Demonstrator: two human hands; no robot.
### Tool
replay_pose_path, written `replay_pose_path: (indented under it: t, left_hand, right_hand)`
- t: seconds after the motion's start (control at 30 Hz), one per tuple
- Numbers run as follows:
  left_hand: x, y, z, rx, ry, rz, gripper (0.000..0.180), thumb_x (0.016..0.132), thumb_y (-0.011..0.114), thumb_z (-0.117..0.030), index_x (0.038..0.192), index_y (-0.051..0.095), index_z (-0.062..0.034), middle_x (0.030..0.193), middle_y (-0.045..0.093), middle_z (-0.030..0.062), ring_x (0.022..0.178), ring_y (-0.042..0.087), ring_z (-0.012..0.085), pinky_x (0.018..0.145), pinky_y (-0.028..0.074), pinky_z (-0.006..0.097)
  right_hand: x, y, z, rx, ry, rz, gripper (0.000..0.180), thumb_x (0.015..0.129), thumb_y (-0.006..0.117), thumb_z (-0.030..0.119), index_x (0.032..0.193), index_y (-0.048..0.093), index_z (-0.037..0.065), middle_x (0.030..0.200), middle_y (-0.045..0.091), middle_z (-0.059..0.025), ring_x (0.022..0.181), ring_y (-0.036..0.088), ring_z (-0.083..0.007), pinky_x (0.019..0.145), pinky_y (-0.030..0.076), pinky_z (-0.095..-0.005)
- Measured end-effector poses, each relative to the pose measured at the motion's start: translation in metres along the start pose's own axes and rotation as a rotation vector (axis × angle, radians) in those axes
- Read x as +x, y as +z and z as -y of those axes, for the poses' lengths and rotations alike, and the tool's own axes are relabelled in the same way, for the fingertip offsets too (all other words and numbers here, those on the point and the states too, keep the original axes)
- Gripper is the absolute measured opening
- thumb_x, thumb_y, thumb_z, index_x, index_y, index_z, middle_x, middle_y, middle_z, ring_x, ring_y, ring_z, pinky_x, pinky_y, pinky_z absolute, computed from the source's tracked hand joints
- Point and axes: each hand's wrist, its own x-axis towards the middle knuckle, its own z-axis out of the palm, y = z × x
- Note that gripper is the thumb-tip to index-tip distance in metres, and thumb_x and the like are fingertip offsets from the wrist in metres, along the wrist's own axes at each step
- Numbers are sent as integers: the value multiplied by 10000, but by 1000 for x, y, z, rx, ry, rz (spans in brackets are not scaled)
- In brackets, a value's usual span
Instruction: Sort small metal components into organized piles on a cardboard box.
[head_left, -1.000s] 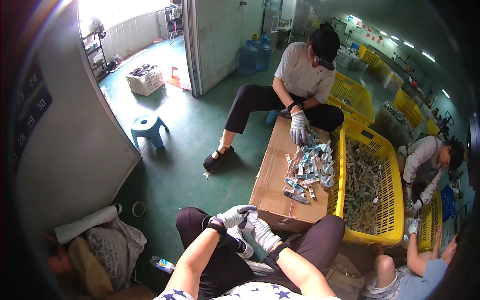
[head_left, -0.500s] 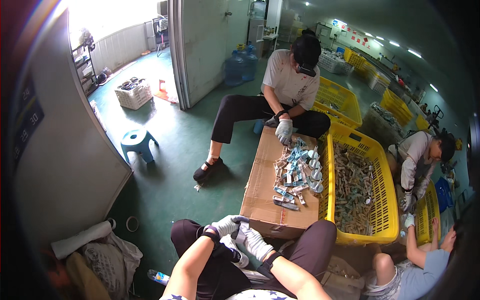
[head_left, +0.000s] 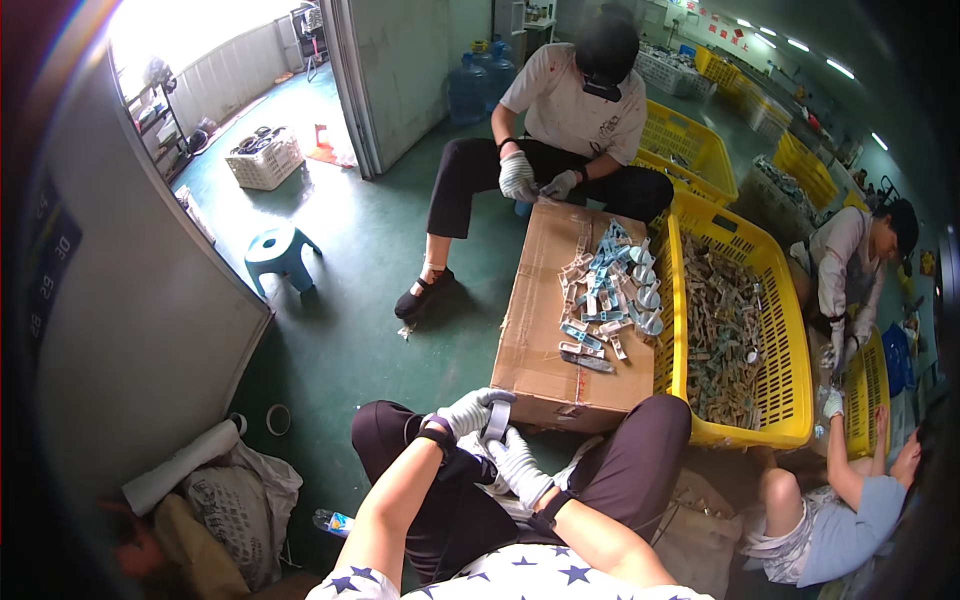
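Both of the wearer's gloved hands are closed on one pale, ring-shaped piece [head_left: 497,420], which sits just off the near left corner of the cardboard box [head_left: 535,290], above the wearer's lap. The left hand [head_left: 466,411] grips it from above, fingers bent over its upper side; the right hand [head_left: 518,466] holds it from below. Exactly how the fingertips press on it is too small to tell.

The handling of this piece looks to be under way rather than finished, though its condition cannot be judged at this size. On the box, a loose heap of blue and white clips [head_left: 609,270] runs along the right edge, with a dark grey piece [head_left: 587,361] at its end toward the near edge. These lie untouched by the wearer, so that lot seems left over. Against the right edge stands a yellow crate [head_left: 750,436], well filled with brownish clips [head_left: 718,340]; whether those are done cannot be told. Beyond the far edge, a co-worker's gloved hands [head_left: 517,176] are close together.
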Motion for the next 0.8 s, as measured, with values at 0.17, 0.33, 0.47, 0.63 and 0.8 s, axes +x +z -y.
replay_pose_path:
  t: [0.17,0.33,0.47,0.63,0.8]
  left_hand:
    - [6,0,25,-286,-175,-4,410,810,629,78,1191,613,-74,1046,633,4,941,547,110,885,453,272]
    - [3,0,32,-412,-223,-34,356,819,629,63,1159,626,-41,1022,637,0,897,560,99,824,479,261]
    - [7,5,22,-524,-247,-67,346,804,694,-1,1139,641,-65,949,620,-21,847,534,89,776,478,265]
    - [6,4,17,-488,-235,-100,298,816,708,-44,1110,661,-56,986,653,-13,856,581,98,790,497,271]
    - [1,6,7,-444,-271,-152,272,827,692,-51,1097,662,-49,976,656,-7,846,581,91,774,496,259]
  right_hand:
    - [5,1,-4,62,13,57,314,887,565,42,1191,487,35,1021,595,-65,917,550,-144,802,473,-288]
    - [-9,-13,21,-54,12,112,381,895,580,69,1248,447,11,1103,577,-100,991,550,-175,862,467,-296]
    - [-25,-58,35,-108,-34,148,437,905,593,119,1296,437,0,1252,530,-146,1147,511,-209,984,420,-321]
    - [-28,-117,6,-44,90,-41,305,884,611,99,1168,561,0,1051,641,-98,1015,594,-185,915,450,-300]
    - [-23,-119,-14,102,165,-167,250,867,603,42,1117,589,33,1016,646,-80,916,607,-187,827,479,-305]
